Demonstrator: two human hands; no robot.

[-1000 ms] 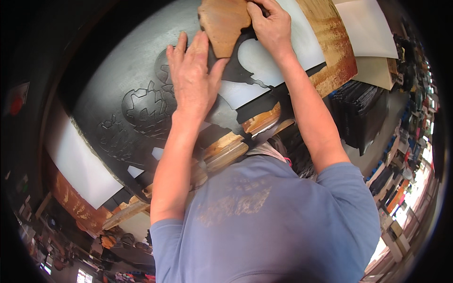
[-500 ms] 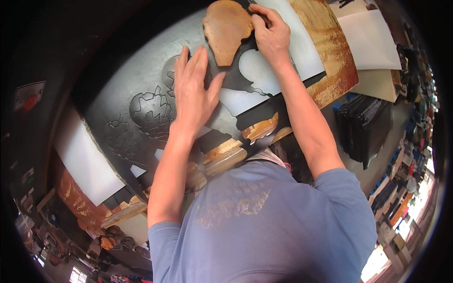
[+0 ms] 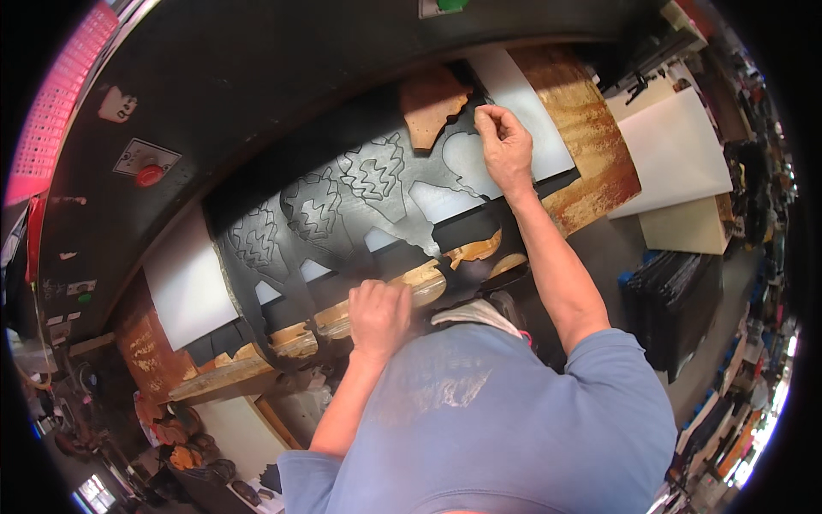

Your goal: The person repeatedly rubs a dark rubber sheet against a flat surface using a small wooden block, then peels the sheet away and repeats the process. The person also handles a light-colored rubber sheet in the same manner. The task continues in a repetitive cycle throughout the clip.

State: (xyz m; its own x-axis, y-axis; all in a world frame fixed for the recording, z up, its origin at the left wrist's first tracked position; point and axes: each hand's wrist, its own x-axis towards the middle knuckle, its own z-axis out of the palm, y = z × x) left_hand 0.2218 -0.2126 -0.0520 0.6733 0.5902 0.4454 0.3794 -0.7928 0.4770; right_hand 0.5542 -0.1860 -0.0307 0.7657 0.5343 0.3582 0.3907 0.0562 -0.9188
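A black sheet [image 3: 312, 265], apparently leather, lies on the work surface, with several jagged cut outlines and gaps showing white beneath. On its far right part rests a brown flat piece with a notched edge [image 3: 432, 107], its far end under the dark overhang. My right hand [image 3: 507, 152] is just right of the brown piece, fingers pinched; what they hold, if anything, does not show clearly. My left hand [image 3: 379, 315], fingers curled down, is over the near wooden edge [image 3: 300, 341] by my shirt; its fingertips are hidden.
A dark machine body [image 3: 282, 94] with a red button [image 3: 149, 175] spans the far side. White boards [image 3: 193, 287] lie at both ends of the surface. A worn brown board [image 3: 591, 128] sticks out right, near black stacked sheets [image 3: 672, 300] and a white sheet [image 3: 668, 141].
My left hand has drawn back from the black sheet to the near edge and curled. My right hand stays beside the brown piece. The view has shifted, showing more of the machine.
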